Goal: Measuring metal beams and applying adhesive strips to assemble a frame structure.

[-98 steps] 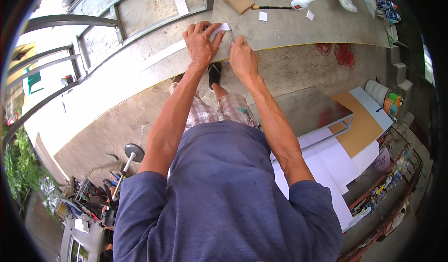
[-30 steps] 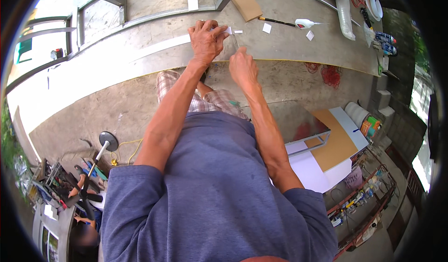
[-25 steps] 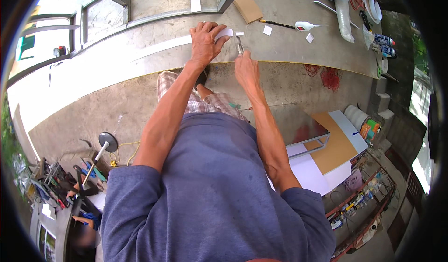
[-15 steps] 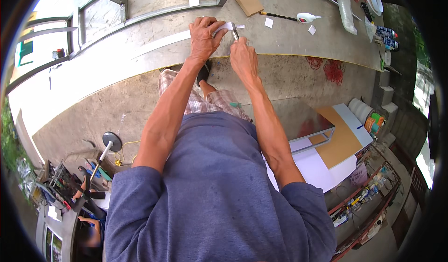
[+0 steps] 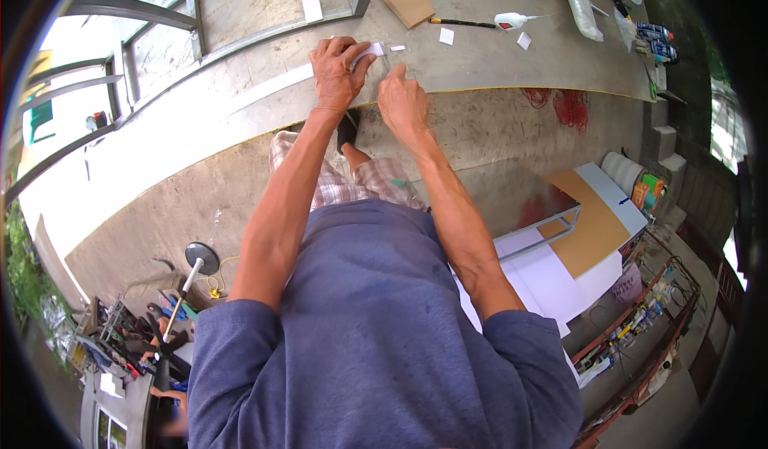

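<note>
A long white strip point(image 5: 276, 87) lies along the near part of the metal work table. My left hand point(image 5: 338, 73) is bent over its right end, thumb and fingers pressing the strip down. Just past that end, a small white piece point(image 5: 397, 48) lies apart from it. My right hand point(image 5: 404, 103) is closed, at the table's near edge, on a slim cutter knife point(image 5: 386, 63); its thin metal part points at the strip's end and the fist hides the remainder.
A metal frame point(image 5: 196, 25) stands at the far left. Beyond my hands lie a brown board point(image 5: 404, 0), a black-and-yellow stick point(image 5: 464, 23), a white squeeze bottle point(image 5: 510, 21) and white squares point(image 5: 446, 37). Red cord point(image 5: 570, 111) lies below the table edge. Boards point(image 5: 596, 225) lean behind my right arm.
The small end piece has come away from the strip, leaving a gap. My right hand has drawn the knife back slightly toward me; my left hand stays on the strip.
</note>
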Available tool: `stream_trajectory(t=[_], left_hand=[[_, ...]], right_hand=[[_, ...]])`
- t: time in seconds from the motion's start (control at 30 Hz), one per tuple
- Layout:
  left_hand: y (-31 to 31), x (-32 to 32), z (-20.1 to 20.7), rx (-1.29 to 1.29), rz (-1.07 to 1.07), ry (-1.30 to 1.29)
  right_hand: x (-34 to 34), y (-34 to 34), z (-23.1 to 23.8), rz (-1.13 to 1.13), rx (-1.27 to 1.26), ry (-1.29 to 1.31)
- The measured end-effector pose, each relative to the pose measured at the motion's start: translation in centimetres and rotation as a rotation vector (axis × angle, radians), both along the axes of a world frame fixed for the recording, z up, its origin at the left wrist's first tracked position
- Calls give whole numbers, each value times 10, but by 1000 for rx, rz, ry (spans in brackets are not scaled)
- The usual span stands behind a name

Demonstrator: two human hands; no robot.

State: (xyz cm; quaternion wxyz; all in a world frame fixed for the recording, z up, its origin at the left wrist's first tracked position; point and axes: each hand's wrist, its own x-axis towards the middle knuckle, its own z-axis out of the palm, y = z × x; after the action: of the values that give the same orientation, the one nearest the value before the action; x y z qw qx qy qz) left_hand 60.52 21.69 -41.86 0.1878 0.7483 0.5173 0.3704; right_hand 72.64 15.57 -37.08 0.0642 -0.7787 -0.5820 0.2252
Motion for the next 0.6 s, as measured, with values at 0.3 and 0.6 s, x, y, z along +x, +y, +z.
stream_trajectory(t=[0.3, 0.6], left_hand=[[0, 0, -1, 10, 9, -20], [2, -2, -2, 22, 7, -22]], right_hand=[[-2, -1, 3, 0, 29, 17], [0, 0, 0, 3, 27, 49]])
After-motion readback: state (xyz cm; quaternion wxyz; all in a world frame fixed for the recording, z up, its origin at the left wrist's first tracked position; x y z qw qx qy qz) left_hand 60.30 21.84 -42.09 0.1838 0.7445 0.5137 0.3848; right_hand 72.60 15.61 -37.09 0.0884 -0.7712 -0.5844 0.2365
